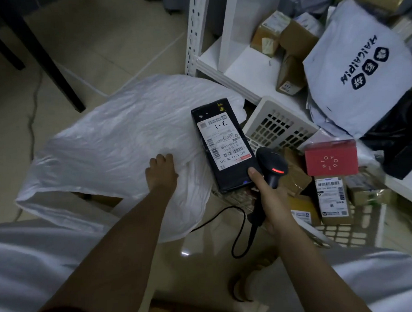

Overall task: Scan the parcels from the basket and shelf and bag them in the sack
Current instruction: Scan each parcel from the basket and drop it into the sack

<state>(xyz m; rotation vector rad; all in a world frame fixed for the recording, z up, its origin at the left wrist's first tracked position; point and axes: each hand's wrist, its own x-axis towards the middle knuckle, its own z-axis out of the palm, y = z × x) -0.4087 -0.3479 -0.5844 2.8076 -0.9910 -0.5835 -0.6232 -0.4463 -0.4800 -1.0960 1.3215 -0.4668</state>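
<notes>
The right hand [264, 188] pinches a rigid, likely light black rectangular labelled parcel [223, 145] by its near end, plus the black handheld scanner [270, 169]; the left hand [162, 173] grips the limp white plastic sack [105, 141].

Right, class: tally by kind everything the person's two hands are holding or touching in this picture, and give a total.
Sacks: 1, the white sack under the left hand
Parcels: 1, the black parcel, pinched by the right hand
Scanners: 1, the scanner, gripped in that same hand
Total: 3
</notes>
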